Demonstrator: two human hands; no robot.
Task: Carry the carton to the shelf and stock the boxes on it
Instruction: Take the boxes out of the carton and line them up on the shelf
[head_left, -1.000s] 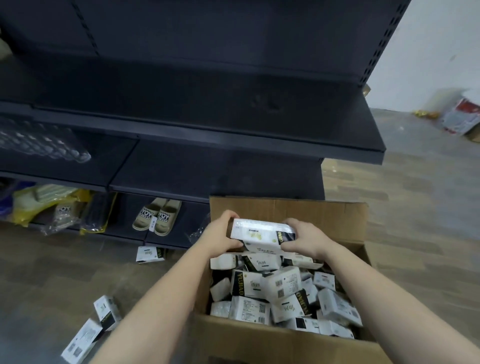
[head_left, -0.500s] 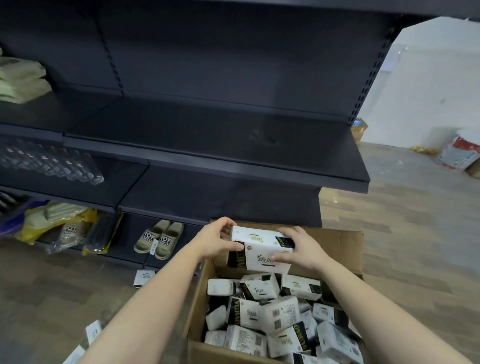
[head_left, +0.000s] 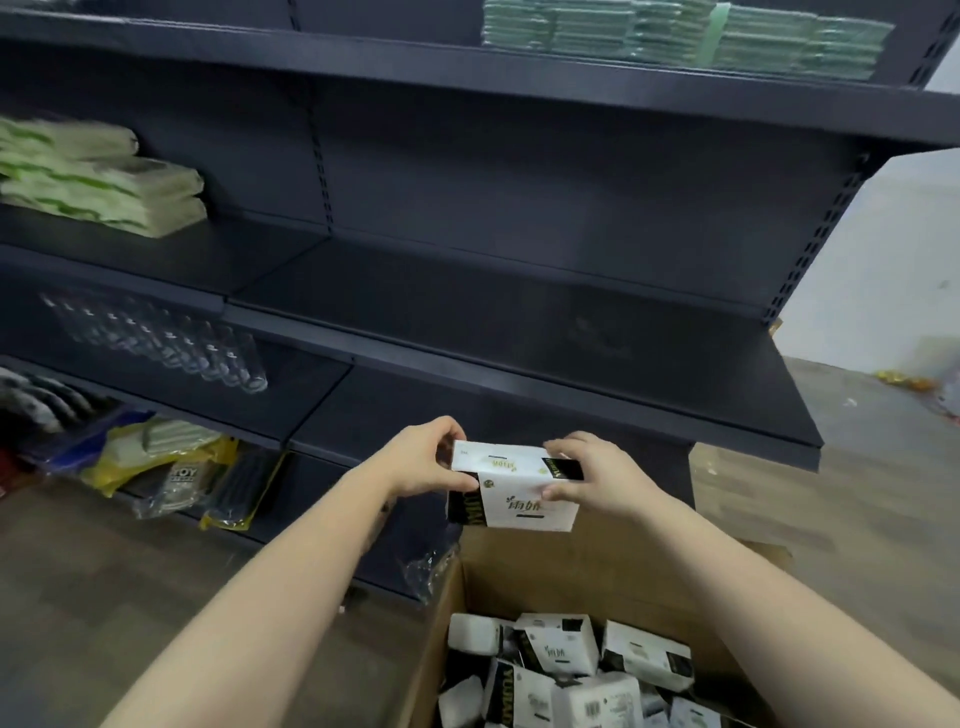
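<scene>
The left grip (head_left: 421, 457) and the right grip (head_left: 597, 478) were both clamped on a white-and-black box (head_left: 519, 499), one at each end, thumbs on the near face and fingers curled over the top; whether it was a single box or two stacked together could not be told. In the head view, the box was held in the air above the far wall of the open brown carton (head_left: 571, 571), in front of the lower tiers of the dark shelf unit and below the bare middle shelf (head_left: 519, 322), touching neither. Both forearms reached forward from the bottom of the frame, the right one crossing over the carton. Inside the carton lay a loose heap of the same white-and-black boxes (head_left: 561, 654), tilted at many angles. The carton stood on the wood-patterned floor (head_left: 104, 597), just beside the foot of the shelving, with a scrap of crumpled clear plastic (head_left: 426, 566) next to its left corner. On the shelf to the left lay pale green-striped packs (head_left: 98, 182), and one tier lower a row of clear bottles (head_left: 156, 338). Yellow bags (head_left: 171, 462) sat on the lowest tier at left. The top shelf carried stacked green bundles (head_left: 675, 36). A white wall (head_left: 883, 260) showed at right.
</scene>
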